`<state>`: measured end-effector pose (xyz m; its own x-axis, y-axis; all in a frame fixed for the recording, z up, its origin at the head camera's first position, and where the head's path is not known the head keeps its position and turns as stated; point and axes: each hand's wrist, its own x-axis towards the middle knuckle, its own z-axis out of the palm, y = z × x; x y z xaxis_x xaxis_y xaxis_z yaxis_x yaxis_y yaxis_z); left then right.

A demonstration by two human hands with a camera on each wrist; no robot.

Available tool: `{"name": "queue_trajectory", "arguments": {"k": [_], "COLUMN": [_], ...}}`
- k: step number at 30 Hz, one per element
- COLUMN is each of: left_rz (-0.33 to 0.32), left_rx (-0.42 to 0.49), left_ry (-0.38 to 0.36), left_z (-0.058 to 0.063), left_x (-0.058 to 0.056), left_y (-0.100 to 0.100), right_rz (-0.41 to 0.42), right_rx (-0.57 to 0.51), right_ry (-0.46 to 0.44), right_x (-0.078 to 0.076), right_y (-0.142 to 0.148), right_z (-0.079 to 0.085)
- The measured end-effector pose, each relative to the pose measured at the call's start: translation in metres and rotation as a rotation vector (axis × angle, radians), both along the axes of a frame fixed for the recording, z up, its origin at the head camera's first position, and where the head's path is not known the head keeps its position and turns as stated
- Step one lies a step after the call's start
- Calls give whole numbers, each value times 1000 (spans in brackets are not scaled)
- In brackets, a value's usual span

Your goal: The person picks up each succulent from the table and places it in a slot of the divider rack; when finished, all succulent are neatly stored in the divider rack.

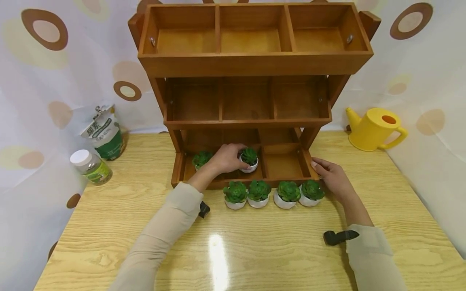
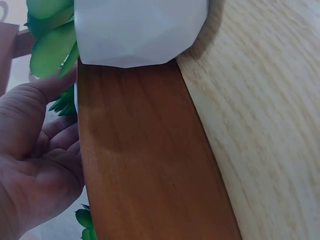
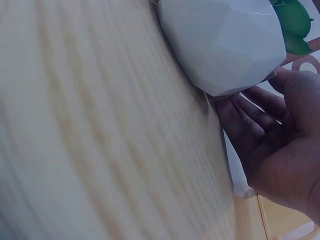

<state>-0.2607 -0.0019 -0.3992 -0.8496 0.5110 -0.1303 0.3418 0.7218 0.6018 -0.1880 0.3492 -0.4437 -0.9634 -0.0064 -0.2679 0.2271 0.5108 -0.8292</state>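
Wooden shelf (image 1: 256, 65): a three-tier unit stands on the pale wood-grain worktop (image 1: 284, 252), its upper tiers divided into three compartments each.
Succulent in hand (image 1: 249, 157): a green rosette in a white pot, at the middle compartment of the shelf's lowest tier; whether its base touches the compartment floor cannot be told.
Left hand (image 1: 227, 158): reaches over the shelf's lower front board, fingers and thumb grasping that pot.
Right hand (image 1: 333, 177): at the shelf's lower right end, touching the side wall, fingers loosely extended and clasping no pot.
Left-compartment succulent (image 1: 202, 158): partly hidden by the left arm, in the shelf's lowest tier.
Front-row succulents (image 1: 259, 190): four in faceted white pots, lined up before the shelf's lower front board, the rightmost near the right hand.
Yellow watering can (image 1: 373, 130): to the shelf's right, spout toward it.
Clipped green-and-white pouch (image 1: 106, 136): to the shelf's left.
White-lidded jar (image 1: 91, 166): also left of the shelf, tilted in view, just beside the pouch.
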Motion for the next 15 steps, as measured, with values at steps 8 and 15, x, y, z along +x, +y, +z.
{"name": "queue_trajectory", "arguments": {"k": [8,15], "left_rz": [-5,3], "left_rx": [-4,8], "left_ry": [-13,-14], "left_z": [-3,-5], "left_x": [0,2], "left_y": [-1,-1], "right_rz": [-4,-5], "right_rx": [8,5], "right_ry": [14,0], "right_x": [0,-2], "right_y": [-1,-1], "right_z": [-2,-3]}}
